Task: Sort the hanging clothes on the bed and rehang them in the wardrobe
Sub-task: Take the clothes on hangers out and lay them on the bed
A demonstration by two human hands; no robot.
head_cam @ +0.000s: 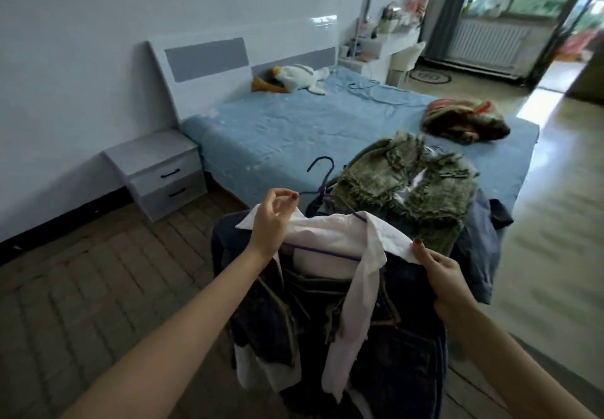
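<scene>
Head view. Task status: early stage, by estimate. The clothes are off the rail and sit in a pile at the near corner of the bed (pixel 294 124). No wardrobe is in view, so nothing can be confirmed as rehung.

Items in the pile:
- A white shirt (pixel 340 239) lies on top at the near edge, on a purple hanger (pixel 322 176) whose hook points to the far side.
- Dark denim garments (pixel 376 337) lie under the shirt and hang over the near edge of the bed.
- A green fringed jacket (pixel 408 183) lies just beyond the shirt, toward the right.
- A red-and-brown bundle (pixel 464 119) lies well apart, at the far right edge of the bed.

Hand status:
- Left hand (pixel 271 219): raised over the left collar tip. Thumb and forefinger are brought together. It appears to pinch the collar, but contact cannot be confirmed.
- Right hand (pixel 438 271): pinches the right collar tip between thumb and fingers. The remaining fingers are curled.

Remaining work, by estimate: straighten the shirt on its hanger, sort the other garments, carry all to the wardrobe.
</scene>
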